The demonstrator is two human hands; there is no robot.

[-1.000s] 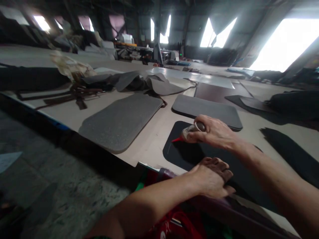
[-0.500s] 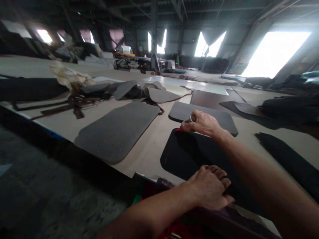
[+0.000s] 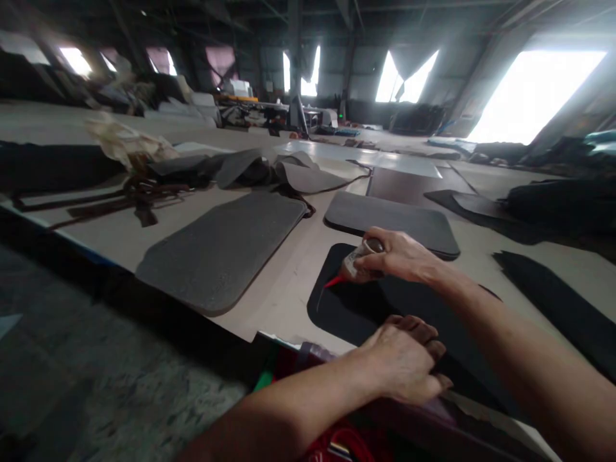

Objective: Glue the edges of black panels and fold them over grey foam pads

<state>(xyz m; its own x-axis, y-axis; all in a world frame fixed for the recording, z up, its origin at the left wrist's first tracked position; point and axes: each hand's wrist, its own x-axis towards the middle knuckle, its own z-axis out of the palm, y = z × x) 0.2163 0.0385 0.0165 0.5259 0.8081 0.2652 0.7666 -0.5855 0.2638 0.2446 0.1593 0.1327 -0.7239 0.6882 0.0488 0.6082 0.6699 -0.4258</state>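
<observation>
While clamped in the right hand (image 3: 402,255), the bottle (image 3: 355,267) is being drawn nearer across the black panel (image 3: 337,312).
The left hand's (image 3: 405,359) grip is being held apart.

The single view looks from the wearer's head, forward and steeply down over the near edge of a long worktable (image 3: 283,282), and takes in a wide sweep. Closest to the lens are the forearms, entering from the bottom and the right; the red-tipped bottle (image 3: 355,264) and black panel (image 3: 337,313) sit at close range, right of centre. Concrete floor (image 3: 129,391) fills the lower left, and distant windows (image 3: 539,93) line the top.
</observation>
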